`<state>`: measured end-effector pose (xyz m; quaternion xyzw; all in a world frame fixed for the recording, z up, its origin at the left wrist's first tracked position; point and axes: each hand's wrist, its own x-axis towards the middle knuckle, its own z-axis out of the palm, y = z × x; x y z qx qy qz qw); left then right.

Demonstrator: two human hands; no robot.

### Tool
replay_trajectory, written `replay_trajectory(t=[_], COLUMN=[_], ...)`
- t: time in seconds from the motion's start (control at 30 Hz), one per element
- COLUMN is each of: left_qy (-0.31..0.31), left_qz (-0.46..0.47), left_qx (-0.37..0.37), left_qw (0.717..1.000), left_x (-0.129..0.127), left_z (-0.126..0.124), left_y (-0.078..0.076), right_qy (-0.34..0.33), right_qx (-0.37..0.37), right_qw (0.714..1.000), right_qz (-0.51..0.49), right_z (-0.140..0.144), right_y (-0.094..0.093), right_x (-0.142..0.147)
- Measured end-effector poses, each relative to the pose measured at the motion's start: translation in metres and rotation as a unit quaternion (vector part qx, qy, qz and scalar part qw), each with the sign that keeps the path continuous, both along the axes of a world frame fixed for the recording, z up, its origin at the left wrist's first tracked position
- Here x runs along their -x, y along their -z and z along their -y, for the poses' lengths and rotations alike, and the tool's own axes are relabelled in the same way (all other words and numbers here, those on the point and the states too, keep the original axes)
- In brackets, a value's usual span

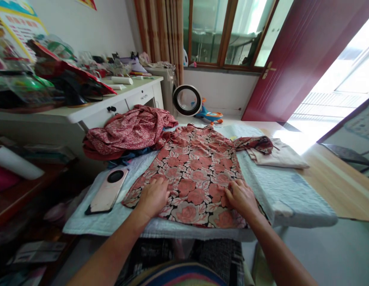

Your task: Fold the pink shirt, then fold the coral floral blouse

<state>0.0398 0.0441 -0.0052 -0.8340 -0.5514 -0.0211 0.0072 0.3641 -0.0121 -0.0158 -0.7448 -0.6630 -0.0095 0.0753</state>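
Observation:
A floral blouse in pink, grey and black is spread out on the padded table, collar at the far end. One sleeve stretches out to the right; the other lies beside the heap of clothes. My left hand rests on its lower left part, palm down with the fingers stretched forward. On the lower right part lies my right hand, also palm down, its thumb apart from the fingers. Neither hand has the cloth gathered in it. The palms are hidden.
A heap of clothes sits at the back left, and a phone lies at the left edge. A folded beige garment is at the right on the pale blue quilted cover. Behind stand a cluttered desk and a washing machine with open door.

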Motion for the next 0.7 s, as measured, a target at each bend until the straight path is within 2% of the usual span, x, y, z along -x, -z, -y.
replay_trajectory(t=[0.07,0.13,0.23,0.33,0.4,0.53,0.6,0.7], left_qy=[0.012,0.062,0.125,0.117,0.11,0.12,0.119,0.136], left_qz=[-0.002,0.024,0.054,0.054,0.046,0.026,0.035,0.083], left_qx=[-0.004,-0.013,-0.004,0.008,0.011,0.041,0.045,-0.013], left_qw=[1.0,0.998,0.991,0.992,0.993,0.992,0.991,0.987], left_x=[-0.013,-0.031,-0.053,-0.055,-0.048,-0.04,-0.045,-0.06], left_z=[-0.008,-0.017,-0.028,-0.034,-0.037,-0.052,-0.066,-0.092], left_y=[-0.006,-0.007,0.001,0.009,0.01,0.002,-0.003,0.0], right_qy=[-0.023,-0.07,-0.123,-0.16,-0.142,-0.031,-0.003,-0.036], right_qx=[0.0,-0.014,-0.015,0.0,-0.002,-0.014,-0.018,-0.025], right_qw=[1.0,0.997,0.99,0.984,0.988,0.999,1.0,0.998], right_qz=[-0.013,-0.041,-0.067,-0.078,-0.067,-0.03,-0.019,-0.035], right_z=[-0.014,-0.033,-0.061,-0.08,-0.088,-0.1,-0.108,-0.126], right_y=[-0.008,-0.01,-0.002,0.011,0.015,0.012,0.007,0.003], right_x=[0.007,0.021,0.04,0.038,0.023,-0.009,-0.011,0.011])
